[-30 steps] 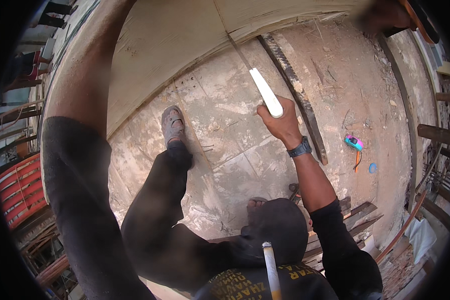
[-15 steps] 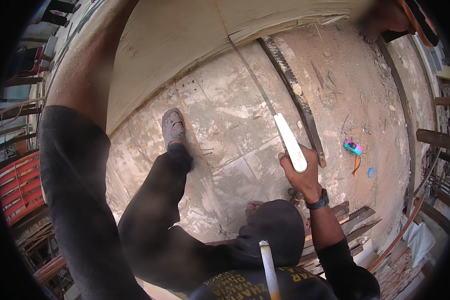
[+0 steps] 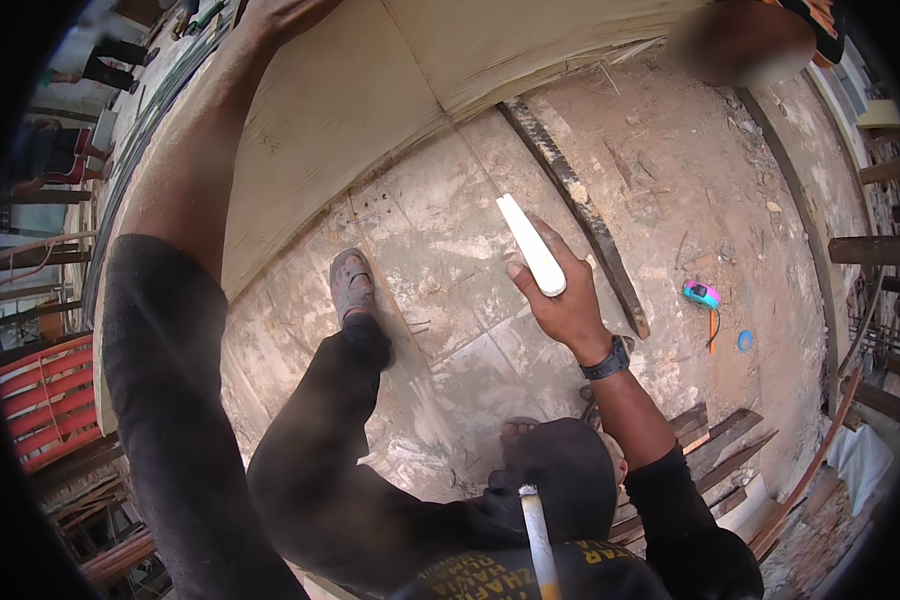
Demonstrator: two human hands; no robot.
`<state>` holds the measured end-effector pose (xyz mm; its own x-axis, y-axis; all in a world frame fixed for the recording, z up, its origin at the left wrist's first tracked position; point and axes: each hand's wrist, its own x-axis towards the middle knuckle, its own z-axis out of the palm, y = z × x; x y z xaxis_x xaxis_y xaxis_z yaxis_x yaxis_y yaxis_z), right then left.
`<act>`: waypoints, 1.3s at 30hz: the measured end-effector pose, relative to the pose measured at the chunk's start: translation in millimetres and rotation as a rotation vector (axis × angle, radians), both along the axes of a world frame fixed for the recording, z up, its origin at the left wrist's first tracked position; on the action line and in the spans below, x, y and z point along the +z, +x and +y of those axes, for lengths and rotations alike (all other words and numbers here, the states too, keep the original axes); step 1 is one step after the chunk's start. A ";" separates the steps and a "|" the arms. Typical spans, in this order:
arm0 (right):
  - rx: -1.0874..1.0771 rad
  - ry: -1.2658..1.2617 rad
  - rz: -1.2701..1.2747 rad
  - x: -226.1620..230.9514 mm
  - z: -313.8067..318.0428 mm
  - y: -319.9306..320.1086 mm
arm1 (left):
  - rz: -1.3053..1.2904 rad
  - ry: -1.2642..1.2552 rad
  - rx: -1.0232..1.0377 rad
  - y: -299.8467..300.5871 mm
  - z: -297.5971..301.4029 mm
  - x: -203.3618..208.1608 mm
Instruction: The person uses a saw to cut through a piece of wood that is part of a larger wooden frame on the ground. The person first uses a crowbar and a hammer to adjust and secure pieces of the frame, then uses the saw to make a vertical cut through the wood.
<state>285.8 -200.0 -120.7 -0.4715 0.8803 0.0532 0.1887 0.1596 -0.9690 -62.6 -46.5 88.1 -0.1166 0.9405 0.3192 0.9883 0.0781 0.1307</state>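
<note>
My right hand (image 3: 573, 308) is closed around the white handle of a handsaw (image 3: 530, 245). Its thin blade runs forward to the edge of a large pale plywood sheet (image 3: 340, 130), in line with a narrow line across the sheet. Most of the blade is hidden beyond that edge. At the top edge of the picture, my left hand (image 3: 282, 18) is by the far part of the sheet; its fingers are mostly cut off, so their grip does not show. A lit cigarette (image 3: 537, 540) juts up at the bottom.
A dark wooden strip (image 3: 580, 210) lies on the dusty floor right of the saw. Farther right are a pink-and-blue tape measure (image 3: 702, 294) and a blue round cap (image 3: 745, 341). Wood offcuts (image 3: 720, 445) lie near my right knee. Another person (image 3: 760, 40) is at the upper right.
My right hand has pushed the saw forward and a little left, and less blade shows before the sheet's edge. My left hand has come into view at the top as the view shifted.
</note>
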 end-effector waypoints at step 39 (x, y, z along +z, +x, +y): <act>0.082 -0.111 -0.093 77.2 36.0 39.2 | 0.111 -0.088 0.055 6.5 9.6 -2.3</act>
<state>324.9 -164.0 -43.5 -0.5405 0.8366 -0.0890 0.2688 0.0715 -0.9605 -56.1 -36.8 85.9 -0.1372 0.9586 0.2496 0.9903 0.1388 0.0114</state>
